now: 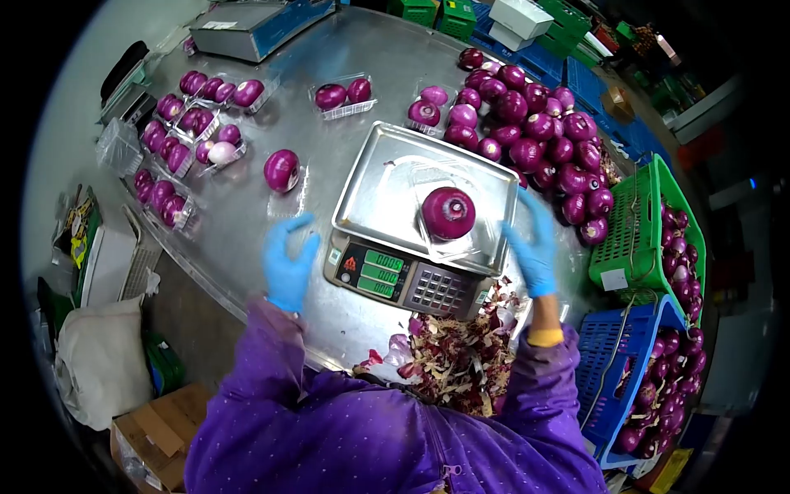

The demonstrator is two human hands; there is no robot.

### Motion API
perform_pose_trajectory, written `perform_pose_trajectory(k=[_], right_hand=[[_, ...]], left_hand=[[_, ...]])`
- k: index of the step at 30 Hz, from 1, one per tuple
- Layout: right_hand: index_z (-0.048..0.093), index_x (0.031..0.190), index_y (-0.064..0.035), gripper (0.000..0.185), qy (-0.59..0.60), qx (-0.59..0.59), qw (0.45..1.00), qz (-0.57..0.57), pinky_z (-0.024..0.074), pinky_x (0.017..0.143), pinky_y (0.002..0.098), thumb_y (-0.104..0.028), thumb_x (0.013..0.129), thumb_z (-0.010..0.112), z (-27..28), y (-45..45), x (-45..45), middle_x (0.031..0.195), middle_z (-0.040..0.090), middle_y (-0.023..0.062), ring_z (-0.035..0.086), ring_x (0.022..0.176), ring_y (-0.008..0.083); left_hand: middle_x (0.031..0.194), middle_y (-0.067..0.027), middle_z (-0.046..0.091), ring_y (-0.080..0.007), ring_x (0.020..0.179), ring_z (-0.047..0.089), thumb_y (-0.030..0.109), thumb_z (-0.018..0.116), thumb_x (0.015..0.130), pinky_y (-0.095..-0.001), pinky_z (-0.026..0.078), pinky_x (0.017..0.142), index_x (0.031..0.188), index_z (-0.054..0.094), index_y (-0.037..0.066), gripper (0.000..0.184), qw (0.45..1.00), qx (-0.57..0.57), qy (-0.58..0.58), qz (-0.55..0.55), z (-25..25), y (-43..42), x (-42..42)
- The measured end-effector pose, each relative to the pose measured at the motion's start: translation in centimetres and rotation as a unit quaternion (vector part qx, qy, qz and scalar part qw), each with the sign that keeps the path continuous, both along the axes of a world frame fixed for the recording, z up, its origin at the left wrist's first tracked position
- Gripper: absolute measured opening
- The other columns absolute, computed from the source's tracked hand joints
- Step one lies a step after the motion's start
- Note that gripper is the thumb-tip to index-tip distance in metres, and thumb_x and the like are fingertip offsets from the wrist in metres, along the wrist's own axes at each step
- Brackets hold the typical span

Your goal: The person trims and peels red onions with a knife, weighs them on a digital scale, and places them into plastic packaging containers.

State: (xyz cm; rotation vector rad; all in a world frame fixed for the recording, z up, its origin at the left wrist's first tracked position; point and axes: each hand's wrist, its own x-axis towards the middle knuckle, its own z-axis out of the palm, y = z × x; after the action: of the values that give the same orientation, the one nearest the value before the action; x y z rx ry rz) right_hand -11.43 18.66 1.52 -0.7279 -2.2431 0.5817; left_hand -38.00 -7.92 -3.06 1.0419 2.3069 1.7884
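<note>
Onion on the scale: we have one large, round, glossy purple onion point(448, 212) on the silver metal weighing pan point(378, 185), with clear thin plastic, apparently a tray, around its base.
Scale readout: the grey digital scale point(362, 267) shows lit green digits, too small for us to read surely.
Left hand: our blue-gloved left hand point(290, 262) hangs just left of the scale, thumb and fingers apart, seemingly holding nothing.
Right hand: our blue-gloved right hand point(533, 245) is at the pan's right rim, fingers spread; we cannot tell whether they touch it.
Half-started tray: one purple onion point(281, 170) sits at the end of a clear plastic tray point(286, 202) on the grey metal surface point(247, 177).
Trays already loaded: we judge a good part done, with a group of clear trays of purple onions point(196, 121) at far left and a two-onion tray point(344, 97) behind the scale.
Onions left: much remains, we judge: a big loose heap of purple onions point(539, 128), plus more in the green plastic crate point(621, 239) and blue plastic crate point(605, 350).
Skins: dry brown and purple peelings point(461, 362) lie before us.
</note>
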Motion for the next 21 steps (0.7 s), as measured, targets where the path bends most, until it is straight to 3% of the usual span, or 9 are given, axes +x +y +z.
perform_pose_trajectory(k=[2, 4, 11, 13, 18, 21], right_hand=[[0.057, 0.123, 0.0001, 0.041, 0.095, -0.191, 0.970, -0.120, 0.0431, 0.098, 0.0329, -0.011, 0.085, 0.068, -2.8, 1.0, 5.9, 0.120, 0.062, 0.0138, 0.058, 0.111, 0.0241], [0.058, 0.119, 0.0032, 0.033, 0.132, -0.280, 0.935, -0.171, 0.0439, 0.096, 0.0289, -0.009, 0.089, 0.064, -5.1, 1.1, 12.5, 0.118, 0.062, 0.0115, 0.058, 0.107, 0.0182], [0.059, 0.117, 0.0043, 0.030, 0.072, -0.340, 0.882, -0.319, 0.0452, 0.090, 0.0269, -0.008, 0.091, 0.062, -10.5, -2.5, 26.8, 0.111, 0.063, 0.0099, 0.058, 0.101, 0.0150], [0.058, 0.118, 0.0041, 0.030, 0.081, -0.327, 0.883, -0.326, 0.0455, 0.090, 0.0266, -0.008, 0.091, 0.062, -11.2, -1.9, 27.4, 0.111, 0.063, 0.0097, 0.058, 0.100, 0.0149], [0.055, 0.123, 0.0026, 0.034, 0.081, -0.315, 0.894, -0.310, 0.0459, 0.091, 0.0281, -0.007, 0.090, 0.061, -13.0, 2.6, 26.2, 0.115, 0.061, 0.0100, 0.057, 0.102, 0.0158], [0.051, 0.128, 0.0007, 0.045, 0.050, -0.292, 0.907, -0.301, 0.0457, 0.093, 0.0308, -0.009, 0.086, 0.065, -14.9, 6.1, 24.6, 0.123, 0.056, 0.0143, 0.055, 0.109, 0.0199]], left_hand=[[0.103, -0.0071, 0.066, -0.0169, 0.099, 0.059, 0.006, 0.068, 0.081, -0.0319, 0.044, 0.092, 0.109, 0.064, 0.000, 0.028, 0.995, 0.059, -0.073, 0.042, 1.0, 0.3, -1.9], [0.106, -0.0069, 0.065, -0.0158, 0.100, 0.059, 0.006, 0.067, 0.083, -0.0307, 0.044, 0.093, 0.110, 0.063, 0.000, 0.029, 0.988, 0.102, -0.112, 0.033, 1.5, 1.0, -3.6], [0.107, -0.0064, 0.065, -0.0145, 0.101, 0.059, 0.005, 0.067, 0.084, -0.0282, 0.045, 0.093, 0.111, 0.063, 0.001, 0.027, 0.977, 0.159, -0.133, -0.045, 2.2, 5.7, -3.8], [0.109, -0.0065, 0.064, -0.0151, 0.102, 0.058, 0.006, 0.068, 0.084, -0.0291, 0.045, 0.094, 0.111, 0.063, 0.002, 0.028, 0.974, 0.155, -0.147, -0.069, 2.0, 7.2, -3.2], [0.112, -0.0090, 0.064, -0.0173, 0.106, 0.059, 0.005, 0.065, 0.086, -0.0311, 0.044, 0.097, 0.113, 0.061, -0.001, 0.028, 0.992, 0.086, -0.057, -0.080, 2.6, 8.9, -1.6], [0.111, -0.0089, 0.064, -0.0175, 0.104, 0.059, 0.005, 0.065, 0.085, -0.0310, 0.044, 0.095, 0.113, 0.062, 0.000, 0.028, 0.994, 0.056, -0.056, -0.073, 3.0, 9.0, -1.4]])
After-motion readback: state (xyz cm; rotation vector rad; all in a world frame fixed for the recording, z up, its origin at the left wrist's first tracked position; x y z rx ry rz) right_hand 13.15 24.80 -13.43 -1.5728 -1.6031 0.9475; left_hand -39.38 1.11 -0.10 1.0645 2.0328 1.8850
